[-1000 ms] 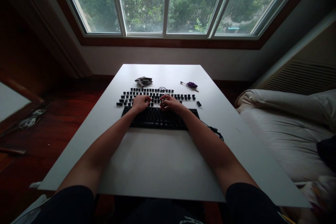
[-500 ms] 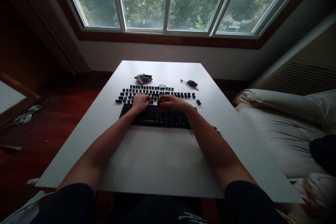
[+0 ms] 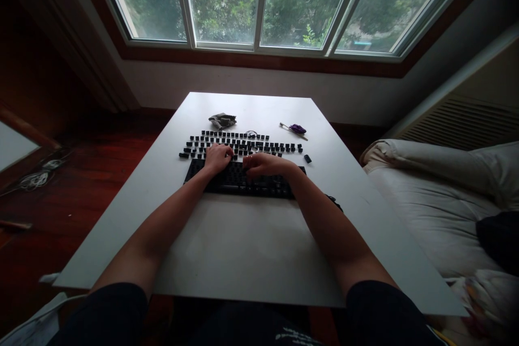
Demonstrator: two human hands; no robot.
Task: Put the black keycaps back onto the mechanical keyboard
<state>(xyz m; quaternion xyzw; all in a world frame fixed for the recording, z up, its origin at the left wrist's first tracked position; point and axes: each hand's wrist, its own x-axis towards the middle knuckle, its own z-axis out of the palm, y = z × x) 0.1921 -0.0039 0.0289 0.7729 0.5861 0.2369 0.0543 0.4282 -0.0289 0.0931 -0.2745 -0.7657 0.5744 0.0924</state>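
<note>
A black keyboard (image 3: 243,185) lies on the white table (image 3: 251,243). Rows of loose black keycaps (image 3: 243,145) are laid out just beyond it. My left hand (image 3: 217,157) rests on the keyboard's far left edge, fingers curled, next to the keycaps. My right hand (image 3: 263,164) hovers over the keyboard's middle, fingers bent and pinched together; what they hold is too small to make out. A single keycap (image 3: 307,158) sits apart to the right.
A crumpled grey cloth (image 3: 221,120) and a purple-handled brush (image 3: 295,129) lie at the table's far side. A cable (image 3: 334,203) trails off the keyboard's right end. A bed with white bedding (image 3: 438,200) stands to the right. Windows fill the wall ahead.
My right hand has drawn back from the keycap rows toward me, over the keyboard's middle. The left hand has stayed put. The camera has shifted slightly.
</note>
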